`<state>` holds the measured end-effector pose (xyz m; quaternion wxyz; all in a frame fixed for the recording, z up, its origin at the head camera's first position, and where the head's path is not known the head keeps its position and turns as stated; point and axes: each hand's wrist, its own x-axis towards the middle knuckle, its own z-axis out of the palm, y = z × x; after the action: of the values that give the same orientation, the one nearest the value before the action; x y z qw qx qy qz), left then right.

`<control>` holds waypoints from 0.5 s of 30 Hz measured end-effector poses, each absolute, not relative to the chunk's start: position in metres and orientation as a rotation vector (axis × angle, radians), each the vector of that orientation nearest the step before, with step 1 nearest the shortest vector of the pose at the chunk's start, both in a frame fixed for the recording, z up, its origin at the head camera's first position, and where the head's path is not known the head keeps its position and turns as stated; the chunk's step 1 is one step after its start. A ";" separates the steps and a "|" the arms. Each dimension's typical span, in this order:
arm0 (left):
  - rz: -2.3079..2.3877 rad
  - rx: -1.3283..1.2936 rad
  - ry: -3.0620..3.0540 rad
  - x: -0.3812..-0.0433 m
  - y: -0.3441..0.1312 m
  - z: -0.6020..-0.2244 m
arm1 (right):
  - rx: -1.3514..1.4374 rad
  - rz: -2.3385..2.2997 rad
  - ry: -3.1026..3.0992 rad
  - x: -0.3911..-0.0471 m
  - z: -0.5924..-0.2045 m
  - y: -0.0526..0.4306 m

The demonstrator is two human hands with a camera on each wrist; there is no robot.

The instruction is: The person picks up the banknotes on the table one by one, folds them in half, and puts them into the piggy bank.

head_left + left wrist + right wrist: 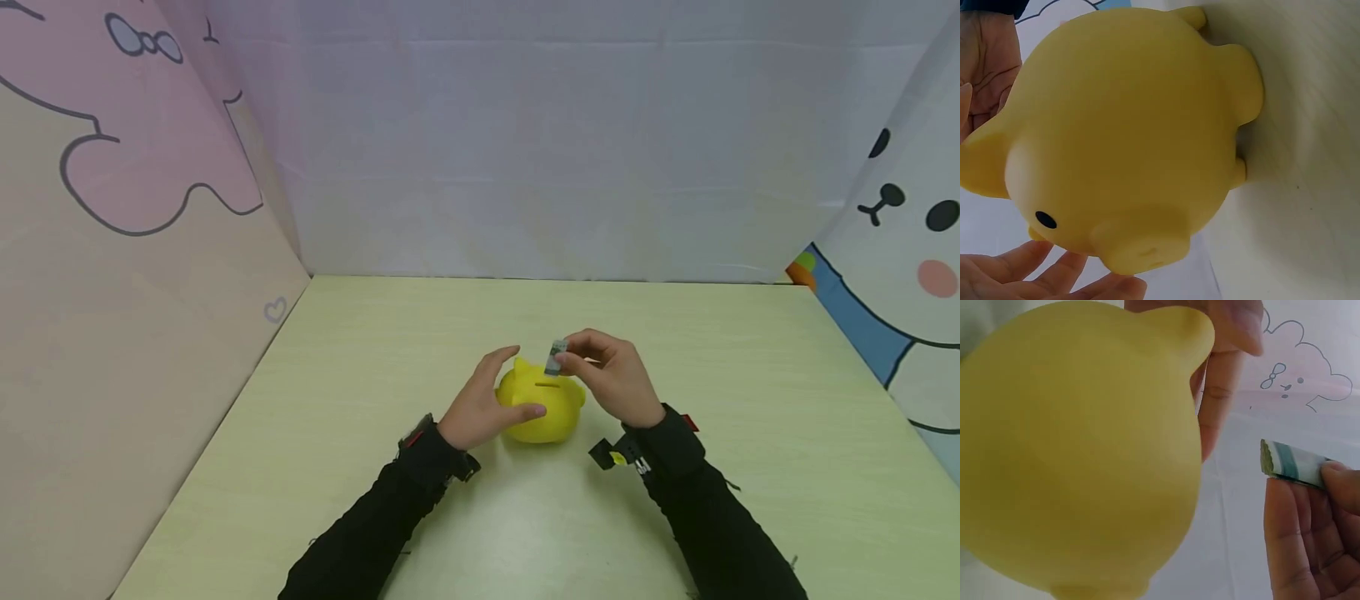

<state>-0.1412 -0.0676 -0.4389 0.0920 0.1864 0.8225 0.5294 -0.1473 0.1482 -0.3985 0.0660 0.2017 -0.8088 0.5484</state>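
A yellow piggy bank [542, 417] stands upright on the table, with a dark slot in its top. Around its left side my left hand [483, 408] is loosely spread, thumb on the near side. Its relaxed fingers [1013, 265] are beside the snout, touching or very close. Just above the slot, thumb and fingers of my right hand [611, 375] pinch a small folded banknote [555, 357]. The banknote [1294, 464] is pale with a green band, and part of it is hidden under the thumb. It appears apart from the piggy bank.
The light wooden tabletop [360, 358] stretches around the piggy bank. A white curtain [480, 150] hangs along the back edge. Printed cartoon panels border the left and right sides. Both wrists carry black camera straps over dark sleeves [360, 529].
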 end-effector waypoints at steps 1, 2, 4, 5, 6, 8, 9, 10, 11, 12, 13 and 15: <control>1.566 0.547 2.437 -0.141 -0.068 -0.440 | 0.618 1.648 -2.439 -0.147 -0.400 0.148; 1.558 0.539 2.434 -0.141 -0.067 -0.442 | 0.628 1.640 -2.440 -0.147 -0.401 0.148; 1.550 0.516 2.424 -0.141 -0.067 -0.444 | 0.651 1.621 -2.441 -0.148 -0.404 0.149; 1.548 0.510 2.421 -0.141 -0.067 -0.445 | 0.663 1.610 -2.443 -0.148 -0.406 0.149; 1.547 0.507 2.420 -0.141 -0.066 -0.446 | 0.675 1.602 -2.443 -0.148 -0.407 0.149; 1.548 0.508 2.414 -0.142 -0.066 -0.448 | 0.696 1.593 -2.442 -0.148 -0.409 0.149; 1.550 0.515 2.412 -0.142 -0.065 -0.449 | 0.704 1.589 -2.443 -0.148 -0.410 0.149; 1.549 0.523 2.412 -0.142 -0.065 -0.450 | 0.710 1.587 -2.444 -0.148 -0.411 0.149; 1.548 0.534 2.412 -0.143 -0.065 -0.451 | 0.714 1.580 -2.445 -0.147 -0.411 0.149; 1.549 0.545 2.412 -0.143 -0.064 -0.452 | 0.717 1.577 -2.446 -0.147 -0.412 0.149; 1.549 0.554 2.411 -0.143 -0.064 -0.453 | 0.719 1.572 -2.447 -0.147 -0.413 0.149; 1.541 0.566 2.415 -0.144 -0.064 -0.454 | 0.719 1.562 -2.454 -0.147 -0.413 0.149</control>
<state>-0.1440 -0.0637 -0.4543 0.1106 0.1927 0.8219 0.5245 -0.1475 0.1486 -0.4133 0.0726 0.2394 -0.8168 0.5199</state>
